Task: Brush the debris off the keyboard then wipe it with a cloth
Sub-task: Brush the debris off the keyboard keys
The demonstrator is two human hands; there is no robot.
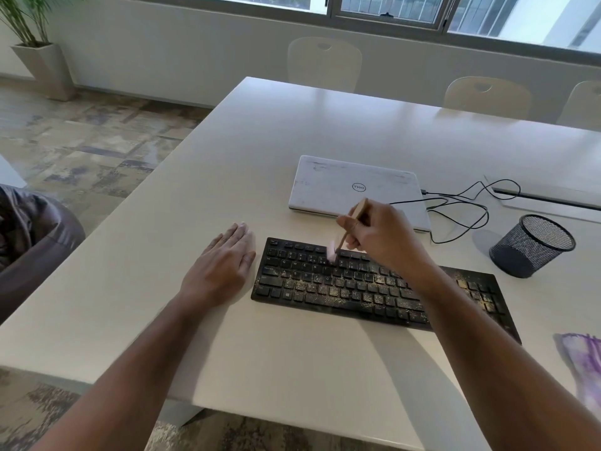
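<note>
We see the black keyboard [374, 288] lying on the white table [260, 157], speckled with debris [335, 289]. Above its upper rows our right hand [374, 236] pinches a brush [344, 236], bristles on the keys. Just left of the keyboard our left hand [224, 262] rests flat, fingers straight and together. The purple cloth [582, 362] lies right of the keyboard.
</note>
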